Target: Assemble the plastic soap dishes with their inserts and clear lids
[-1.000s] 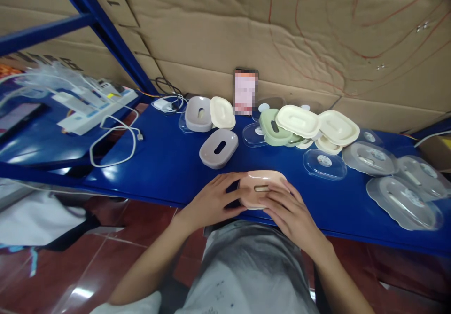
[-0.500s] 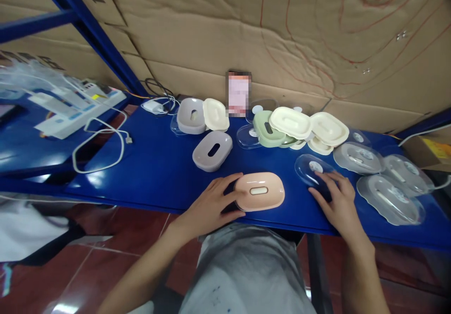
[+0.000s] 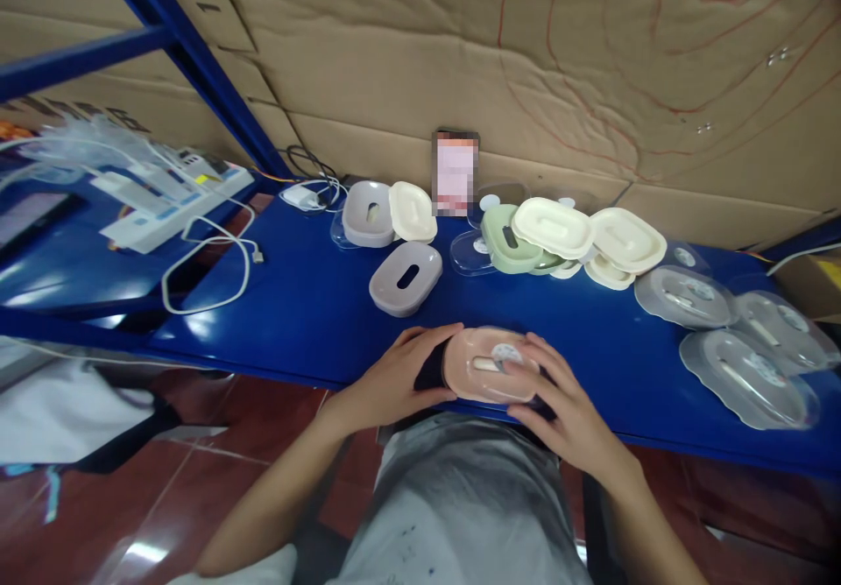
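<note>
An oval peach soap dish (image 3: 465, 368) lies near the table's front edge, with a pale piece in its middle slot. My left hand (image 3: 394, 379) grips its left end, fingertips at the far side and thumb at the near side. A clear plastic lid (image 3: 507, 353) with a round white label lies over the dish. My right hand (image 3: 555, 401) holds this lid at its right end, fingers spread across it. Whether the lid is fully seated on the dish I cannot tell. Just beyond, a grey soap dish (image 3: 406, 278) with an open slot stands by itself.
Another grey dish (image 3: 368, 214) and a cream tray (image 3: 413, 212) are at the back. Green dish (image 3: 509, 243), cream trays (image 3: 552, 228) and lidded grey dishes (image 3: 687, 296) line the right. A phone (image 3: 455, 173) leans on cardboard; a power strip (image 3: 177, 208) and cables lie left.
My right hand has moved left, bringing the clear lid from the table onto the peach dish. My left hand stays at the dish's left end. The view has shifted slightly.
</note>
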`<state>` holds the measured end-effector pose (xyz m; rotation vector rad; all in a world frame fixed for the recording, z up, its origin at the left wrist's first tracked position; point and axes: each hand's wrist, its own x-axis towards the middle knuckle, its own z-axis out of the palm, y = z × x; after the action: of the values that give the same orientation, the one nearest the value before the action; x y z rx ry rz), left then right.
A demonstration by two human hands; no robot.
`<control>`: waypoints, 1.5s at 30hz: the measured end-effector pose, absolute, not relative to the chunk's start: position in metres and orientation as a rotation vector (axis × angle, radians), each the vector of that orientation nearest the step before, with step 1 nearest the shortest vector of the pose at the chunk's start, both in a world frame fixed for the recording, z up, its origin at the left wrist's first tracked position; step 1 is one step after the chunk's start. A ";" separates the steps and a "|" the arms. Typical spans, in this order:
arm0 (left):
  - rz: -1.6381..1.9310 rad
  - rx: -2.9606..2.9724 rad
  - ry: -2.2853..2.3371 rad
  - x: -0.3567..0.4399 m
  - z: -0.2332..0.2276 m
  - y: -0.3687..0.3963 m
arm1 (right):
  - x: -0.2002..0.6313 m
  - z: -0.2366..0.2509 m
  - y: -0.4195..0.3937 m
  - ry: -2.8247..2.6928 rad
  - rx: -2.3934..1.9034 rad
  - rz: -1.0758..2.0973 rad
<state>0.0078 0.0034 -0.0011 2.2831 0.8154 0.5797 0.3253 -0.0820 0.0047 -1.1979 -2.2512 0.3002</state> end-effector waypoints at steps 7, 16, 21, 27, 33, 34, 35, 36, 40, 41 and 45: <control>0.556 2.183 0.804 0.001 -0.006 0.008 | 0.303 0.015 -0.068 -2.476 -1.076 0.111; 0.576 2.244 0.778 0.003 -0.005 0.006 | 0.303 0.000 -0.073 -2.407 -1.174 0.040; 0.537 2.267 0.859 0.002 0.003 0.003 | 0.343 0.011 -0.086 -2.182 -1.253 -0.148; 0.494 2.322 0.839 0.003 0.007 0.004 | 0.509 0.033 -0.105 -1.597 -1.692 -0.930; 0.512 2.387 0.818 0.005 0.003 0.005 | 0.623 0.009 -0.087 -1.483 -1.915 -0.903; 0.520 2.398 0.814 0.005 0.003 0.005 | 0.623 0.007 -0.085 -1.477 -1.932 -0.855; 0.537 2.409 0.809 0.005 0.003 0.004 | 0.618 0.007 -0.083 -1.458 -1.959 -0.814; 0.575 2.423 0.803 0.005 0.004 0.003 | 0.609 0.009 -0.083 -1.416 -1.983 -0.792; 1.056 2.538 1.006 0.009 0.004 -0.001 | 0.550 0.025 -0.084 -1.279 -2.012 -0.786; 1.190 2.554 1.153 0.010 0.003 0.000 | 0.532 0.029 -0.083 -1.295 -1.978 -0.785; 1.122 2.518 1.731 0.018 -0.008 0.007 | 0.454 0.027 -0.075 -1.549 -1.809 -0.619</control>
<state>0.0181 0.0068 -0.0078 2.5184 1.7312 1.1218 0.4544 -0.0746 0.0272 -1.8092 -1.5486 -0.6189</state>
